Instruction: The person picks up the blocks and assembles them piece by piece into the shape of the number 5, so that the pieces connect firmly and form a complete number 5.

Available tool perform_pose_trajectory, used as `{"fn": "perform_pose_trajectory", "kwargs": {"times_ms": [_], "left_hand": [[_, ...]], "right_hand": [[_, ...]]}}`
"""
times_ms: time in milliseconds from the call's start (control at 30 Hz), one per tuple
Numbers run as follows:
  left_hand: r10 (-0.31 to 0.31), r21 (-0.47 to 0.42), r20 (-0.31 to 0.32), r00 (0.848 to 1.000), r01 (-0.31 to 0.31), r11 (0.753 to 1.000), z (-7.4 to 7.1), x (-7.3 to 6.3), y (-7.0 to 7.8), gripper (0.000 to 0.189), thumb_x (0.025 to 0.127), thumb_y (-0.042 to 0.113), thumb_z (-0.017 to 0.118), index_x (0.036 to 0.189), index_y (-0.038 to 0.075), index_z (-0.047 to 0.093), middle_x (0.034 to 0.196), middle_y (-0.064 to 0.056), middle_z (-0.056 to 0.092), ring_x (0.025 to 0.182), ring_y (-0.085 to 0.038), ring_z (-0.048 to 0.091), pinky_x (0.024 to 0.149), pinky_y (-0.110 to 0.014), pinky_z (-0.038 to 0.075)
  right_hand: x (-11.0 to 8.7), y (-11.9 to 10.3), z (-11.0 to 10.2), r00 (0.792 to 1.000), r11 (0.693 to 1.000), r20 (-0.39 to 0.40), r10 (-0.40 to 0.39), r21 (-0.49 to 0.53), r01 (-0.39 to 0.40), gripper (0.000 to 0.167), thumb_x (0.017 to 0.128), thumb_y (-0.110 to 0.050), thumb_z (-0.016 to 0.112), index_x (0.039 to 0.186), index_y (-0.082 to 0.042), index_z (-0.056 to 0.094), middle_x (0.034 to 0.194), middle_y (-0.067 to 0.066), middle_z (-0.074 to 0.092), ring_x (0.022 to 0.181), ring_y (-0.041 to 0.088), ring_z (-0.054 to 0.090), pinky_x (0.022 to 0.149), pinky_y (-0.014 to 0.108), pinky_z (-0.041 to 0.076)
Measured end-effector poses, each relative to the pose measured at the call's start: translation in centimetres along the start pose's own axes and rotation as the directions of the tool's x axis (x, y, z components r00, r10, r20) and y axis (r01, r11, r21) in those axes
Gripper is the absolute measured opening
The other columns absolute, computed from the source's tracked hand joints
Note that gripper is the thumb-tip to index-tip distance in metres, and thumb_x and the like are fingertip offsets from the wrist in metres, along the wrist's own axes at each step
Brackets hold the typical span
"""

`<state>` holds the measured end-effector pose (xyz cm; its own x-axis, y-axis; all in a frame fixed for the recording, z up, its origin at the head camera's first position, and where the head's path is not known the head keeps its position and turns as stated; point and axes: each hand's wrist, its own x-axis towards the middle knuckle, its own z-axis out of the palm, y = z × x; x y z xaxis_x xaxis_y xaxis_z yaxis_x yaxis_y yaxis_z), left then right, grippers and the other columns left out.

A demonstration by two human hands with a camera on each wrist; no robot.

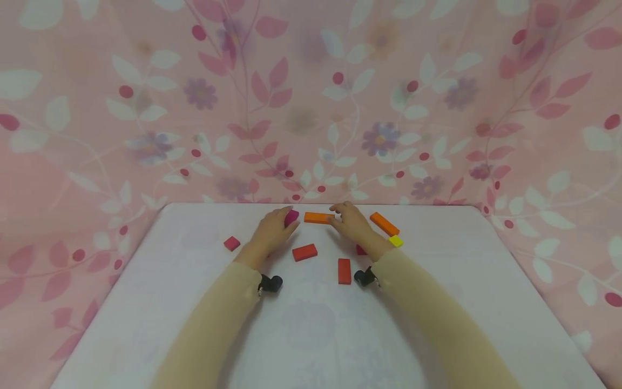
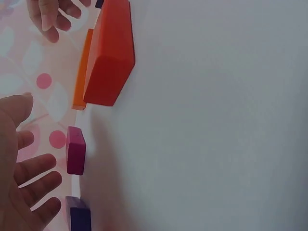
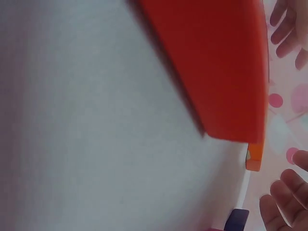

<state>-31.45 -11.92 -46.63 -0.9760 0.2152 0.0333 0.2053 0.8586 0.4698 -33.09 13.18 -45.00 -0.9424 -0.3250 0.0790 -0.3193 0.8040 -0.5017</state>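
My left hand (image 1: 273, 231) is spread, fingers apart, beside the magenta block (image 1: 291, 217); contact cannot be confirmed from these views. My right hand (image 1: 355, 224) is likewise loosely spread, by the right end of the orange block (image 1: 317, 218) between both hands. A red block (image 1: 304, 252) lies between them too, closer to me.

L hand (image 2: 10, 178) nr magenta blk (image 2: 76, 151); red blk (image 2: 110, 62) partly hides orange blk (image 2: 79, 91).

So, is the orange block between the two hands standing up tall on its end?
No, in the head view the orange block lies down, its long side along the table.
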Motion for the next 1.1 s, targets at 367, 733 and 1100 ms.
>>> {"fn": "perform_pose_trajectory", "kwargs": {"times_ms": [367,733,1100], "left_hand": [[-0.060,0.046,0.008,0.998,0.060,0.997,0.4,1.3,1.0,0.065,0.101,0.045,0.055,0.155,0.015,0.037,0.146,-0.016,0.048,0.132,-0.036,0.045,0.113,-0.052,0.034],[-0.085,0.154,-0.031,0.996,0.089,0.984,0.3,1.7,0.2,0.055,0.103,0.038,0.053,0.149,0.009,0.046,0.135,-0.021,0.054,0.123,-0.040,0.047,0.109,-0.053,0.036],[-0.068,0.229,-0.001,0.998,0.066,0.971,0.7,1.8,0.1,0.048,0.103,0.034,0.053,0.146,0.013,0.053,0.124,-0.018,0.058,0.113,-0.037,0.049,0.101,-0.051,0.041]], "right_hand": [[1.0,0.7,1.2,0.998,0.996,-0.019,0.060,0.063,-0.058,0.039,0.098,-0.028,0.064,0.130,-0.005,0.062,0.125,0.017,0.056,0.110,0.032,0.061,0.100,0.044,0.048],[1.2,0.5,1.9,0.969,0.954,0.036,0.244,0.168,-0.247,0.032,0.099,-0.029,0.063,0.127,-0.013,0.064,0.122,0.009,0.056,0.111,0.028,0.054,0.100,0.045,0.047],[1.3,0.6,1.9,0.975,0.970,0.024,0.222,0.098,-0.223,0.029,0.099,-0.021,0.063,0.125,-0.010,0.066,0.115,0.009,0.062,0.104,0.027,0.056,0.096,0.042,0.048]]}}
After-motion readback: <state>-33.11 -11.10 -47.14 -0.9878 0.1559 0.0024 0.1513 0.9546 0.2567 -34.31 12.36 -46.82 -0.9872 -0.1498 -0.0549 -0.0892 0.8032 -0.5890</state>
